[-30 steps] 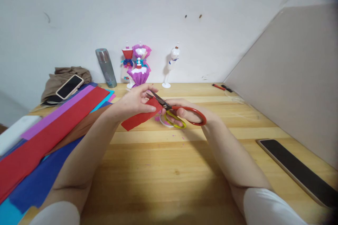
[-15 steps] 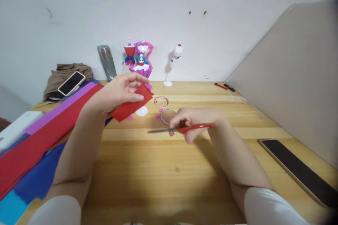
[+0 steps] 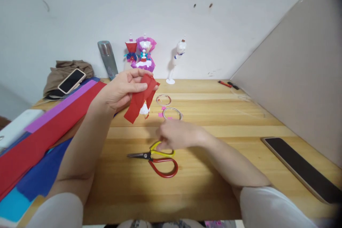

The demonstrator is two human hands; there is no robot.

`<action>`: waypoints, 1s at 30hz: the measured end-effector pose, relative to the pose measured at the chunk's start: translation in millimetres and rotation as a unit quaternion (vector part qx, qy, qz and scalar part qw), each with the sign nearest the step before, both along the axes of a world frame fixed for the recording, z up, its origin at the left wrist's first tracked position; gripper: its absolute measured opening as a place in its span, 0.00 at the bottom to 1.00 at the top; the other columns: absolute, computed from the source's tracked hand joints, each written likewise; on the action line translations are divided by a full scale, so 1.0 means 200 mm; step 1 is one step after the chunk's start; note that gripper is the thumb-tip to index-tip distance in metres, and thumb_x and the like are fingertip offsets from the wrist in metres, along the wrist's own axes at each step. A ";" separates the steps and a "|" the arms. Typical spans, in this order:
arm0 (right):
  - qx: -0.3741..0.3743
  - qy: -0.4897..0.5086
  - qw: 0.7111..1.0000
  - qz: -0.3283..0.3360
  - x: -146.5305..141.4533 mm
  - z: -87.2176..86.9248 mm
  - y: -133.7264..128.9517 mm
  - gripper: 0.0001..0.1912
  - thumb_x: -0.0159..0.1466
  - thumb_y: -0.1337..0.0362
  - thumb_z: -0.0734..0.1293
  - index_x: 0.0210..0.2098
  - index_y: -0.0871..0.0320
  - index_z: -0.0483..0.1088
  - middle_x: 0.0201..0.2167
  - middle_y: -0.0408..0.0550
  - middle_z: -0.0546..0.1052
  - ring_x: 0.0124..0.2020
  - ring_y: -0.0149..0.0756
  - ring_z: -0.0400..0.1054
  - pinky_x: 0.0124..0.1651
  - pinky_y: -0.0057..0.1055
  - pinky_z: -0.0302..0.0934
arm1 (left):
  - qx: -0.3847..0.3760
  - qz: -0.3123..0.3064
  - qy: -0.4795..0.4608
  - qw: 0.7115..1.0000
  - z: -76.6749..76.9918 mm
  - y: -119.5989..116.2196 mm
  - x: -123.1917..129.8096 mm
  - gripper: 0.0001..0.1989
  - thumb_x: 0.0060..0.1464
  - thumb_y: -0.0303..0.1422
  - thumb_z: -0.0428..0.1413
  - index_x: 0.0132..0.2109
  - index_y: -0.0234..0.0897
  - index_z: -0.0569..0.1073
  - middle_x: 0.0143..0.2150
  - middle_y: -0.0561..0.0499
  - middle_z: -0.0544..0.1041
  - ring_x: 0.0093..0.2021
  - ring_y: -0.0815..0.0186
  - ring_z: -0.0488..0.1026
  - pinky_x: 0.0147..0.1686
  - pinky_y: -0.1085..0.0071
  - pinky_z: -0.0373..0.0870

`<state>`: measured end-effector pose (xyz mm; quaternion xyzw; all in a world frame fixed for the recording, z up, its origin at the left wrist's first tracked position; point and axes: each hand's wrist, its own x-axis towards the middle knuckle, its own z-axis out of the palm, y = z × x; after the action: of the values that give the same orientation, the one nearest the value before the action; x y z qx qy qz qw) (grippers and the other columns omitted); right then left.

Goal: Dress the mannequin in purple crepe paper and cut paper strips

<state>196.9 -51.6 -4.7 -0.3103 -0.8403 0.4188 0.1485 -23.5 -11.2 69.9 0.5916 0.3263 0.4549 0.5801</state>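
My left hand (image 3: 125,87) is closed on a piece of red crepe paper (image 3: 137,101), pinched between thumb and fingers above the table. The paper hangs down in folded strips. Scissors (image 3: 146,155) with one yellow and one red handle lie on the wooden table, blades pointing left. Just over the yellow handle is my right hand (image 3: 177,134), its fingers bent and loosely apart, not gripping the scissors. Its fingertips are partly blurred. Behind it are two clear rings (image 3: 172,109) and small pink star-shaped pieces (image 3: 160,115).
Red paper strips (image 3: 53,130) and blue sheets (image 3: 44,180) lie at the left, near a phone (image 3: 72,81) and a grey bottle (image 3: 107,58). Small dressed figures (image 3: 144,57) and a white stand (image 3: 173,64) are by the wall. Another phone (image 3: 299,167) lies right.
My right hand has let go of the scissors, which now lie on the table, and moved left. My left hand has risen slightly, and the red crepe paper hangs looser.
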 end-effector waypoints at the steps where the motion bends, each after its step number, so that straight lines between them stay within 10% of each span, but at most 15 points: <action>1: 0.048 -0.073 0.996 -0.033 0.03 0.04 0.02 0.27 0.58 0.56 0.81 0.17 0.56 0.62 0.15 0.38 0.58 0.20 0.26 0.45 0.28 0.33 0.40 | -0.001 0.000 -0.003 1.000 0.00 0.00 0.00 0.18 0.49 0.32 0.72 0.46 0.37 0.76 0.40 0.48 0.83 0.57 0.45 0.83 0.50 0.53 0.82; 4: 0.112 -0.015 0.976 -0.189 0.07 0.10 0.10 0.15 0.61 0.55 0.78 0.32 0.57 0.72 0.22 0.38 0.67 0.24 0.28 0.55 0.30 0.30 0.46 | -0.004 -0.012 -0.013 1.000 0.00 0.00 0.02 0.18 0.47 0.31 0.71 0.45 0.38 0.77 0.41 0.47 0.83 0.57 0.44 0.83 0.48 0.54 0.83; 7: 0.015 0.168 0.970 -0.173 0.05 0.08 0.17 0.25 0.58 0.51 0.79 0.48 0.58 0.75 0.23 0.34 0.65 0.24 0.28 0.56 0.30 0.28 0.51 | -0.003 -0.027 0.002 1.000 -0.02 -0.01 0.07 0.16 0.48 0.29 0.69 0.44 0.37 0.77 0.41 0.47 0.84 0.54 0.47 0.84 0.50 0.56 0.82; 12: -0.051 0.254 0.956 -0.134 0.07 0.02 0.22 0.21 0.59 0.47 0.78 0.32 0.56 0.72 0.27 0.40 0.70 0.29 0.30 0.62 0.33 0.30 0.58 | -0.032 -0.077 0.043 0.996 -0.05 -0.02 0.14 0.17 0.49 0.28 0.70 0.46 0.35 0.78 0.42 0.46 0.85 0.52 0.49 0.84 0.48 0.56 0.81; 18: 0.047 0.037 0.971 -0.230 0.34 0.10 0.33 0.17 0.65 0.52 0.73 0.26 0.55 0.70 0.22 0.41 0.65 0.24 0.31 0.57 0.29 0.33 0.51 | -0.004 -0.036 0.010 0.999 -0.02 -0.03 0.10 0.20 0.43 0.29 0.74 0.45 0.36 0.81 0.47 0.43 0.84 0.55 0.49 0.82 0.53 0.56 0.80; 22: 0.110 -0.237 0.912 -0.317 0.45 0.10 0.40 0.14 0.65 0.62 0.71 0.23 0.56 0.73 0.21 0.46 0.70 0.25 0.36 0.62 0.31 0.36 0.51 | 0.009 -0.009 -0.011 1.000 0.01 -0.06 0.07 0.18 0.44 0.30 0.73 0.43 0.34 0.80 0.45 0.44 0.83 0.48 0.56 0.83 0.55 0.56 0.80; 26: 0.018 -0.415 0.871 -0.264 0.48 0.05 0.44 0.09 0.62 0.71 0.71 0.25 0.58 0.78 0.21 0.50 0.74 0.27 0.41 0.70 0.34 0.38 0.58 | 0.017 0.006 -0.011 1.000 0.00 -0.05 0.07 0.21 0.45 0.28 0.72 0.46 0.36 0.77 0.41 0.48 0.82 0.48 0.53 0.83 0.52 0.55 0.79; 30: 0.023 -0.388 0.876 -0.285 0.49 0.07 0.43 0.03 0.63 0.67 0.73 0.35 0.60 0.81 0.24 0.51 0.78 0.28 0.43 0.72 0.36 0.39 0.62 | 0.012 0.003 0.002 1.000 -0.02 -0.03 0.09 0.21 0.45 0.29 0.72 0.47 0.36 0.76 0.41 0.49 0.82 0.43 0.56 0.82 0.51 0.54 0.79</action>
<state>295.1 33.7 9.2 -0.6705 -0.7150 0.1853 -0.0696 -5.6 -17.9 65.5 0.5987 0.3240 0.4593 0.5706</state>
